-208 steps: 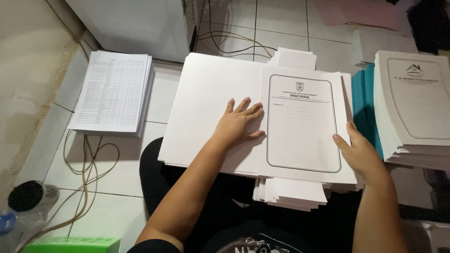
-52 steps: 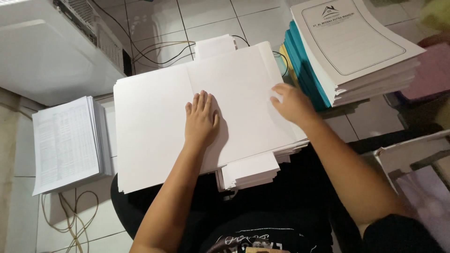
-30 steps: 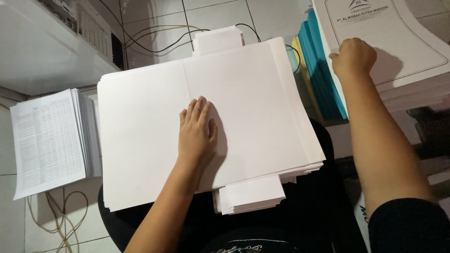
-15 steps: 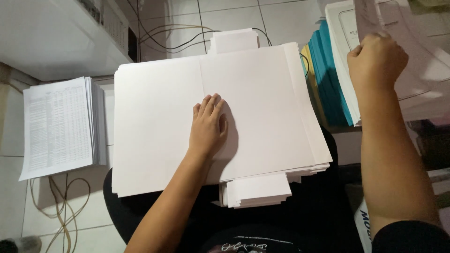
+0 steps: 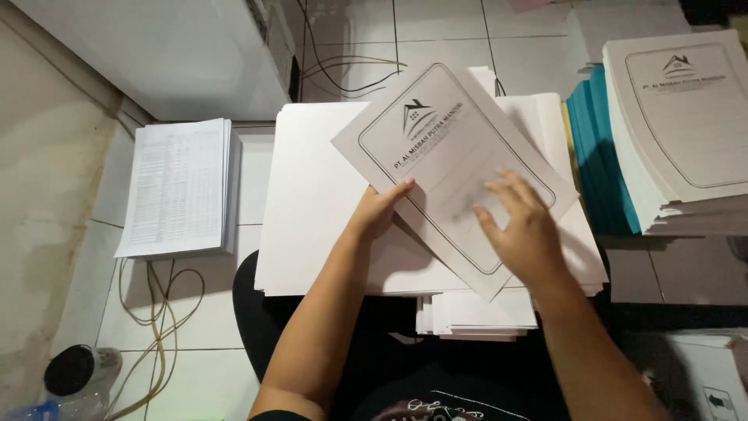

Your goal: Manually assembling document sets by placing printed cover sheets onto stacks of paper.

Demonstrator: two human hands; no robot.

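A printed cover sheet (image 5: 436,140) with a rounded black border and a small house emblem lies tilted over the wide stack of blank white sheets (image 5: 312,203) on my lap. My left hand (image 5: 382,209) grips the sheet's lower left edge, thumb on top. My right hand (image 5: 520,228) lies flat on the sheet's lower right part, fingers spread. Under the wide stack a smaller white pile (image 5: 475,313) sticks out toward me.
A tall pile of the same printed covers (image 5: 686,132) rests on teal folders (image 5: 596,148) at the right. A stack of printed tables (image 5: 178,187) sits on the tiled floor at left, beside a white appliance (image 5: 156,54). Cables (image 5: 156,304) trail across the floor.
My right hand took one printed cover off the pile at the right and brought it over the blank stack. My left hand left the blank sheets and caught the cover's edge.
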